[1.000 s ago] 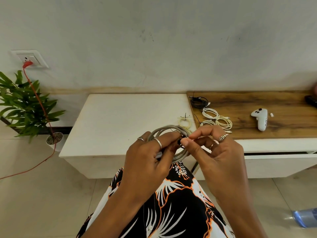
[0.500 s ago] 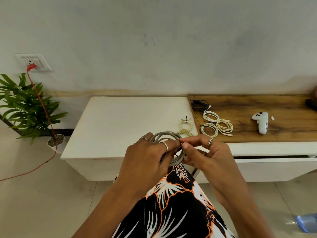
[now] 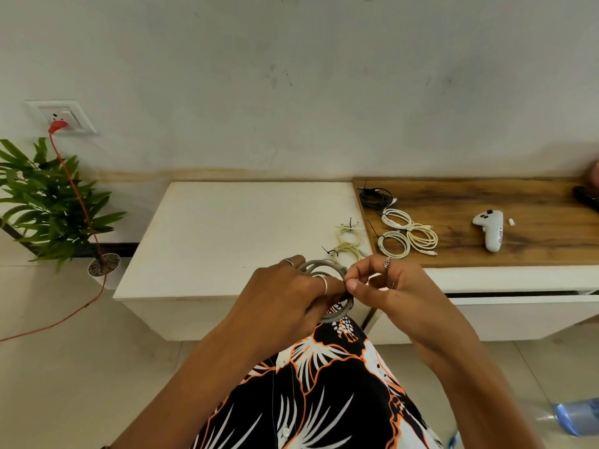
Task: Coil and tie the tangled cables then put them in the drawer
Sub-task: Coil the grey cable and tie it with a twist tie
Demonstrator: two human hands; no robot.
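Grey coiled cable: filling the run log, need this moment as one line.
step: tying | left hand: holds grey coiled cable | right hand: fingers pinch at coil | drawer: not yet

The person's forearms are bare, with no sleeve showing on either. The left hand [image 3: 285,296] carries two plain silver band rings [image 3: 324,283]: one on a finger toward twelve o'clock of the knuckles, the other on the finger nearest the right hand. The right hand [image 3: 393,291] wears a chunkier, patterned silver ring [image 3: 386,262] at its twelve o'clock edge; a second, thin ring at the hand's middle is too small to make out. At six o'clock sits a black printed garment [image 3: 324,393] with white leaf shapes outlined in orange and small white buttons down its front.
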